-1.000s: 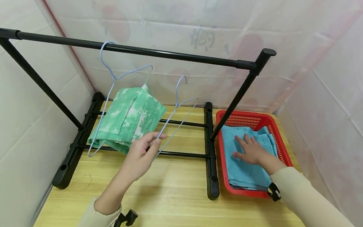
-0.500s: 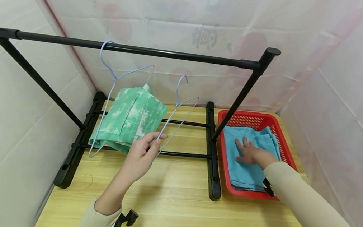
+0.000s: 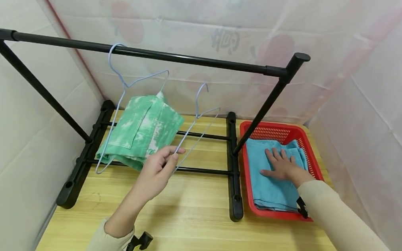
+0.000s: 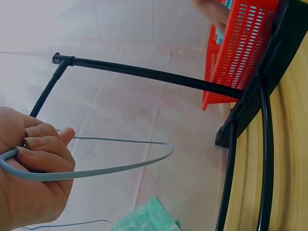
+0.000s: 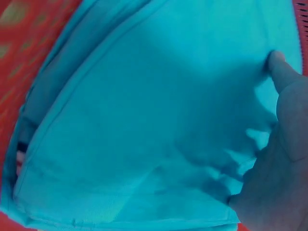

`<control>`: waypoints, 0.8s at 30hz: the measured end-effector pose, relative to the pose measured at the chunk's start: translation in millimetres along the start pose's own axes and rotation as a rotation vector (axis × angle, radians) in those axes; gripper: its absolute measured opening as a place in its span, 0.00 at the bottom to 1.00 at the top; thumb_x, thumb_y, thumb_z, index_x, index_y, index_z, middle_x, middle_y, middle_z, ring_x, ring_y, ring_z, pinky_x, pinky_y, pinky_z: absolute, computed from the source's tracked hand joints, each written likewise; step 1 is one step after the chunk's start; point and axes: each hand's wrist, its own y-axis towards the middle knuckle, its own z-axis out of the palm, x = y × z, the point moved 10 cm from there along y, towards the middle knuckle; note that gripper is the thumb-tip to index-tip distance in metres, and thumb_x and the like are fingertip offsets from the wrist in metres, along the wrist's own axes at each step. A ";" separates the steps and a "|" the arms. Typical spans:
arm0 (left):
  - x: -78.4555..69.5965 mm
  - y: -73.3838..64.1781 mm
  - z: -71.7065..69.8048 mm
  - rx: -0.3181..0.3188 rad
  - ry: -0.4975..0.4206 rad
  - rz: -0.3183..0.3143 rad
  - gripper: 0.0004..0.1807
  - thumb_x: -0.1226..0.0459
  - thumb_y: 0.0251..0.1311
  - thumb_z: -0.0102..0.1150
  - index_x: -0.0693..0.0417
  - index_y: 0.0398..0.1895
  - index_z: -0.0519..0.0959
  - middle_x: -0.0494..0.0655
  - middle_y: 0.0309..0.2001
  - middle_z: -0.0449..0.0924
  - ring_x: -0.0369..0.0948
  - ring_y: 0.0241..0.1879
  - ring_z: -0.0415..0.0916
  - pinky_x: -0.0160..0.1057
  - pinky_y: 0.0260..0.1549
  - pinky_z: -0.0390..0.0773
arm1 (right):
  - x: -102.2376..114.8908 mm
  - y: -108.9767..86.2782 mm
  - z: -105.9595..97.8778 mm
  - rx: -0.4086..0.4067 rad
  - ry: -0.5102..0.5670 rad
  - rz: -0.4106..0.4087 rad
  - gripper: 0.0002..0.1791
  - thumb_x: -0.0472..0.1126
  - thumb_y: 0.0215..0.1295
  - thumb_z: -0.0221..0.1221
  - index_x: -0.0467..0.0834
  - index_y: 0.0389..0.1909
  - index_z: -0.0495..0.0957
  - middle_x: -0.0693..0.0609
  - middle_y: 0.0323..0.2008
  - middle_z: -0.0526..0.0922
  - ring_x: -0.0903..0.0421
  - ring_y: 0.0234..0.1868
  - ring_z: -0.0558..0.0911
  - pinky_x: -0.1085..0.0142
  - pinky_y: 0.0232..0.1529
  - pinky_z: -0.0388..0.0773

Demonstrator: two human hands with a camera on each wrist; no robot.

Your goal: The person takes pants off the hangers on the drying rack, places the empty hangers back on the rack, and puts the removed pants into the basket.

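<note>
Left hand [image 3: 156, 172] — pinching blue hanger [image 4: 110, 170], unchanged | Right hand [image 3: 283, 168] — on blue cloth [image 3: 272, 193], fingers spread wider than before

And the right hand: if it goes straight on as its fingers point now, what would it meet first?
Most likely the folded blue cloth under the right hand; whether they touch is unclear. Past it, probably the far-left side of the red basket.

A black rack [image 3: 233, 176] stands on a wood-grained counter [image 3: 191, 236] before pale sheeting [image 3: 197, 5] with faded pink spots, a green-and-white garment [image 3: 141, 128] hanging from a pale-blue hanger [image 3: 125, 84] hooked over its top rail [image 3: 192, 59]
</note>
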 end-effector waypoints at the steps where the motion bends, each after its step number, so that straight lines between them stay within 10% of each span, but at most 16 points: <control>1: 0.3 0.3 0.5 0.002 -0.002 -0.003 0.13 0.63 0.78 0.45 0.55 0.54 0.79 0.43 0.14 0.61 0.35 0.11 0.55 0.36 0.10 0.57 | -4.3 2.1 2.9 0.002 0.013 -0.001 0.61 0.77 0.61 0.51 0.45 0.80 0.36 0.31 0.78 0.35 0.25 0.74 0.32 0.26 0.65 0.27; 24: -2.0 -2.0 -5.8 -0.012 -0.001 0.031 0.14 0.63 0.78 0.45 0.56 0.54 0.79 0.42 0.13 0.60 0.35 0.10 0.55 0.35 0.10 0.57 | -7.4 8.3 8.5 0.096 -0.031 0.045 0.61 0.78 0.61 0.48 0.47 0.80 0.34 0.30 0.77 0.34 0.23 0.73 0.40 0.26 0.65 0.29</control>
